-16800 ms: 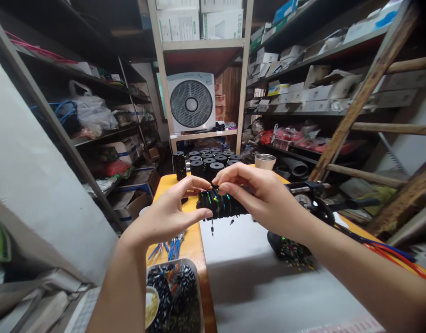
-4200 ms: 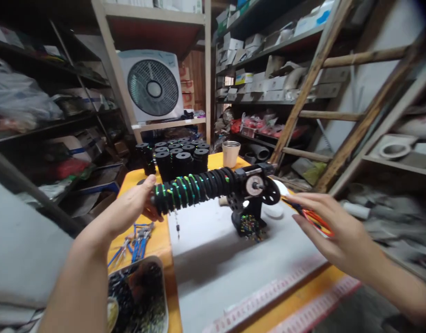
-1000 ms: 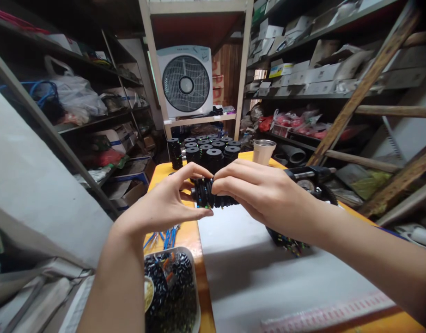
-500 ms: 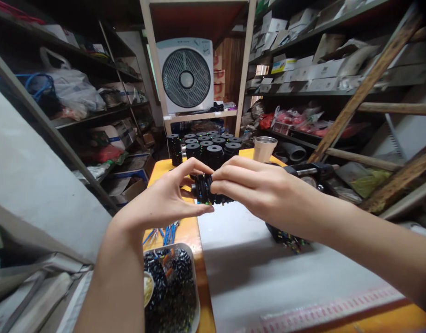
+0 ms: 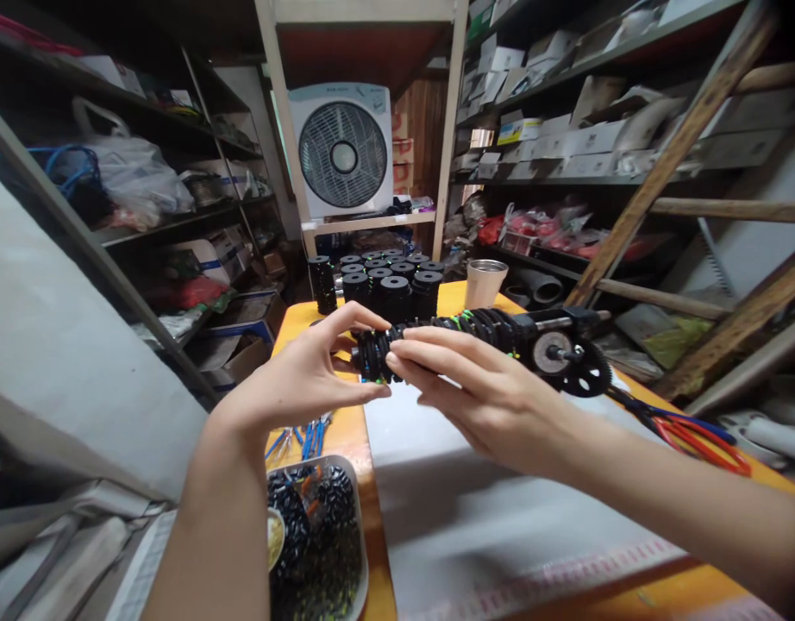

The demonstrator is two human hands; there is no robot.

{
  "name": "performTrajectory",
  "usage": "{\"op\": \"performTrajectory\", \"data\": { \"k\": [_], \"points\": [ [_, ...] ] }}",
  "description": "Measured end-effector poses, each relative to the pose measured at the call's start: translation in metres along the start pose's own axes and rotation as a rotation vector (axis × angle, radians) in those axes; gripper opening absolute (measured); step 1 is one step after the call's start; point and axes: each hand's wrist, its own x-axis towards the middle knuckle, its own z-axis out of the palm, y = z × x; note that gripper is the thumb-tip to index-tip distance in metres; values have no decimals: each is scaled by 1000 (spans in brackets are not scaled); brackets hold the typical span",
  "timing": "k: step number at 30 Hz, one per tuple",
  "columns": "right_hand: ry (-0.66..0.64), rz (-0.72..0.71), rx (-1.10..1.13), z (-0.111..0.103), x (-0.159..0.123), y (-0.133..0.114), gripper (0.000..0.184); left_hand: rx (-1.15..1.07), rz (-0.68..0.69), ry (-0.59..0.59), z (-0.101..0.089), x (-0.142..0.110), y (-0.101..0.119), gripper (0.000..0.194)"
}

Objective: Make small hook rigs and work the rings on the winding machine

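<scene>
A long black ribbed cylinder with green, yellow and blue flecks lies sideways above the white sheet on the table. My left hand curves round its left end, fingers over the top and thumb below. Just right of that, my right hand presses its fingertips onto the ribs from the front; the thumb is hidden. At the cylinder's right end a metal shaft carries a pale round disc and a black toothed wheel with holes.
Behind the hands stand several upright black spools and a beige cup. A tray of small black parts and blue wires lie at left. Red-handled pliers lie at right. A box fan stands beyond.
My right hand has swung lower and toward me, uncovering the cylinder's right part, disc and toothed wheel. My left hand stays round the left end. The view has shifted slightly.
</scene>
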Motion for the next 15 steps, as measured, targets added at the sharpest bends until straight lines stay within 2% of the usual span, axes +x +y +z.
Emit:
{"op": "performTrajectory", "data": {
  "k": [2,4,6,8,9,11,13,15],
  "points": [
    [-54,42,-109,-8,-21,-6,47,-4,-36,-8,-1,-2,5,51],
    [20,89,-149,-27,-49,-6,46,-38,-118,-14,-5,-6,10,61],
    [132,171,-215,-52,-84,3,58,-80,-205,16,-8,-12,12,72],
    [150,420,-305,-75,-122,18,61,-141,-238,62,-10,-19,10,55],
    [86,507,-329,-83,-141,27,55,-112,-249,100,-8,-21,8,48],
    [-81,621,-341,-91,-176,42,43,-72,-376,195,2,-23,3,46],
    [-167,634,-299,-87,-202,54,44,-68,-404,312,19,-21,0,51],
    [-282,643,-262,-75,-215,64,54,-57,-391,457,40,-16,1,50]
  ]
}}
